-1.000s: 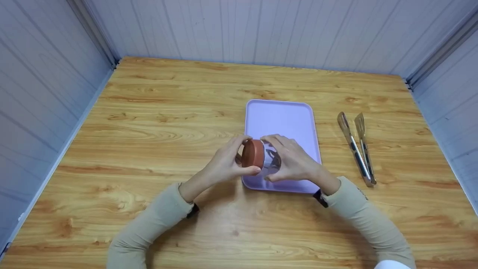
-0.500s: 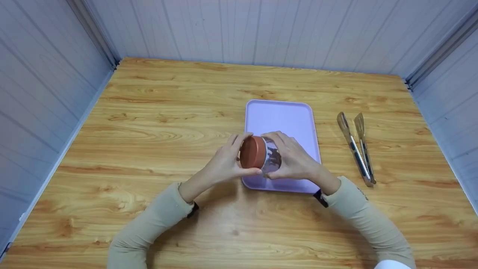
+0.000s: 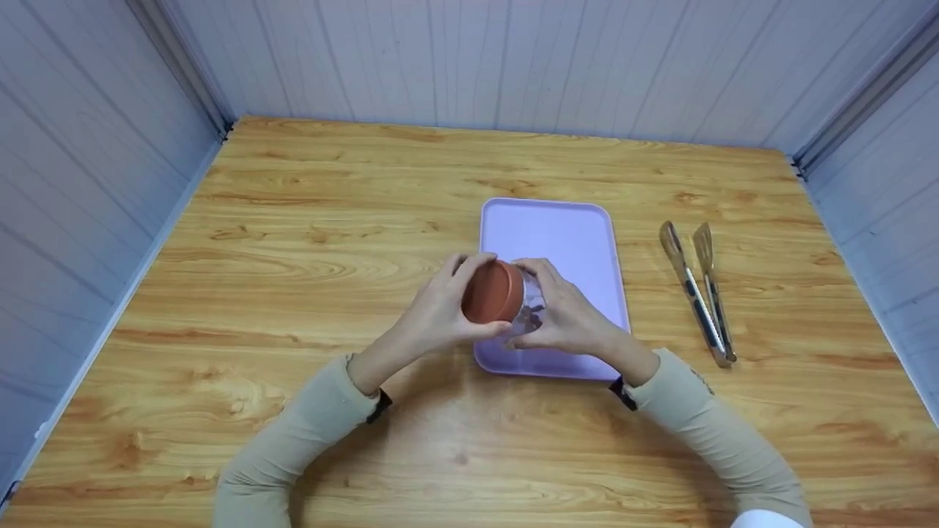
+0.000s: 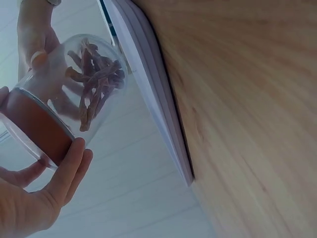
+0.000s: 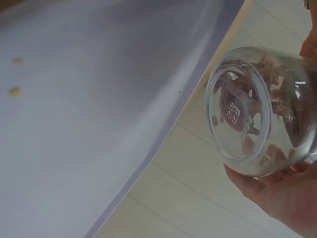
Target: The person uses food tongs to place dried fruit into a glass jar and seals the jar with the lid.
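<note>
A clear jar [image 3: 531,302] with a reddish-brown lid [image 3: 493,292] is held on its side over the near part of a lilac tray [image 3: 546,227]. My left hand [image 3: 438,312] grips the lid, thumb below and fingers over the top. Around the jar's clear body curls my right hand [image 3: 576,315]. In the left wrist view, brown dried strips [image 4: 94,82] lie bunched towards the jar's base, and the lid sits on the mouth. The jar's round bottom [image 5: 237,109] faces the camera in the right wrist view.
Metal tongs [image 3: 700,301] with dark grips lie spread on the wooden table [image 3: 330,220], right of the tray. Small yellow crumbs [image 5: 15,91] dot the tray. Pale panelled walls [image 3: 469,66] stand at the back and both sides.
The jar has tilted so that more of the lid's top faces up, and the lid end has shifted slightly up and left. Both hands keep their hold; tray and tongs stay put.
</note>
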`<act>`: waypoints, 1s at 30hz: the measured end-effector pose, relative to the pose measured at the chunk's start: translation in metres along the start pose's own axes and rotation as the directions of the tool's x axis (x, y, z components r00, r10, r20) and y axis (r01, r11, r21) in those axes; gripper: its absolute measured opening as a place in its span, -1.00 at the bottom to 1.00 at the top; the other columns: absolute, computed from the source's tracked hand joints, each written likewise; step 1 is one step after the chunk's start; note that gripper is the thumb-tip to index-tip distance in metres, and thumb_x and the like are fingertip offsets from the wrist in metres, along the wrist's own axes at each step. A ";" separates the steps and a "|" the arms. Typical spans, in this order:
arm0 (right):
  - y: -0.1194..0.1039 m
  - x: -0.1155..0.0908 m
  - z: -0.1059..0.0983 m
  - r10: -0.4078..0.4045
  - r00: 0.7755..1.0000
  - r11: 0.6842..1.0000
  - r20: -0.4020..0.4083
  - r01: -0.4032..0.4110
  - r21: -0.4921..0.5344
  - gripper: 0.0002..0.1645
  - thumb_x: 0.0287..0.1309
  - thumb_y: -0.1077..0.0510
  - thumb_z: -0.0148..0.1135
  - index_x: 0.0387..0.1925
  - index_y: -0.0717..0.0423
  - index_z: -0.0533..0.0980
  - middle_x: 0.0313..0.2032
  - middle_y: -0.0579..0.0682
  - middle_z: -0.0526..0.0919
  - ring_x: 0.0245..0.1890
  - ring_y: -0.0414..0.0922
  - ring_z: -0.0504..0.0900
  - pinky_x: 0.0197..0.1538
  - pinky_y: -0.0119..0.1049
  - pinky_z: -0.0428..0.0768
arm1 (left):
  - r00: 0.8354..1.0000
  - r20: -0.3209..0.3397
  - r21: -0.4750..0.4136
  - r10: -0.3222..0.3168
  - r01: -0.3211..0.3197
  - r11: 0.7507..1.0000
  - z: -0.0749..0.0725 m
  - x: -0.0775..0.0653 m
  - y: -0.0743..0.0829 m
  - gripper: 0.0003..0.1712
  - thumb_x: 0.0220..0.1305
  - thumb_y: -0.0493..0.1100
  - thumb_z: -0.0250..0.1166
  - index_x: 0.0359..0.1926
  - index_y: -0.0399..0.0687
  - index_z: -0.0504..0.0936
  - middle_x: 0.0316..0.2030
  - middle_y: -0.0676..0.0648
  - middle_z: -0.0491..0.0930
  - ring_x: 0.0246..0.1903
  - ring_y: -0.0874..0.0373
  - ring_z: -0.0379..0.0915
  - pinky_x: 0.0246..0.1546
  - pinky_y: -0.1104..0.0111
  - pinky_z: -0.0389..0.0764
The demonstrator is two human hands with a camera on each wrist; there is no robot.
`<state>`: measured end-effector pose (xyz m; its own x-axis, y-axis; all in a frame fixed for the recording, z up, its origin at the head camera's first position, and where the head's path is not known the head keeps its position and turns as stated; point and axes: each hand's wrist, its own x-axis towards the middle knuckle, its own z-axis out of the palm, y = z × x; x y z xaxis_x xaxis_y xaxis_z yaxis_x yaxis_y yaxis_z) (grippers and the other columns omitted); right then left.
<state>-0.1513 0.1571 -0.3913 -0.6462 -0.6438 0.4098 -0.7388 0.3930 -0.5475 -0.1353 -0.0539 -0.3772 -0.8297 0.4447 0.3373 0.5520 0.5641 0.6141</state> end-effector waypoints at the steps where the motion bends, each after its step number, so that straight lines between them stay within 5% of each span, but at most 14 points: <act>1: 0.000 0.000 0.000 0.004 1.000 1.000 0.005 -0.004 0.011 0.16 -0.49 -0.11 0.52 0.15 0.18 0.09 0.05 0.01 0.25 0.03 -0.10 0.31 0.03 -0.10 0.35 | 1.000 0.003 0.005 0.003 -0.003 1.000 -0.001 0.000 0.000 -0.10 -0.18 0.30 0.30 0.19 0.09 0.23 0.00 -0.05 0.27 -0.16 0.14 0.35 -0.29 0.38 0.49; 10: 0.007 -0.003 -0.001 -0.044 0.998 0.997 0.048 0.040 0.071 0.05 -0.30 -0.01 0.46 0.21 0.14 0.08 0.11 -0.01 0.26 0.12 -0.09 0.25 0.15 -0.20 0.23 | 0.999 0.029 0.100 0.035 -0.038 0.994 -0.010 0.000 -0.003 -0.08 -0.19 0.31 0.29 0.21 0.09 0.24 0.01 -0.06 0.29 -0.20 0.13 0.36 -0.29 0.31 0.47; 20: 0.016 -0.012 -0.019 -0.056 0.997 0.992 0.048 0.061 -0.111 -0.11 -0.14 -0.06 0.35 0.17 0.24 0.20 0.06 0.06 0.31 0.08 -0.07 0.28 0.11 -0.19 0.27 | 1.000 0.001 0.161 0.022 -0.022 0.987 -0.029 -0.001 -0.008 -0.09 -0.25 0.31 0.32 0.18 0.10 0.30 -0.02 -0.06 0.31 -0.27 0.09 0.37 -0.34 0.21 0.45; 30: 0.034 -0.028 -0.042 -0.027 0.998 0.943 -0.064 0.005 -0.332 -0.24 -0.07 -0.01 0.31 0.12 0.27 0.28 0.03 0.17 0.35 0.04 0.02 0.32 0.05 -0.07 0.30 | 0.999 -0.015 0.237 -0.039 0.042 0.971 -0.053 -0.003 -0.020 -0.11 -0.20 0.29 0.31 0.19 0.09 0.28 -0.01 -0.12 0.30 -0.21 -0.01 0.36 -0.31 0.11 0.46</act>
<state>-0.1657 0.2159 -0.3911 -0.6367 -0.6112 0.4701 -0.7634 0.5856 -0.2725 -0.1479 -0.1035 -0.3528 -0.8518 0.4119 0.3237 0.5210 0.7307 0.4412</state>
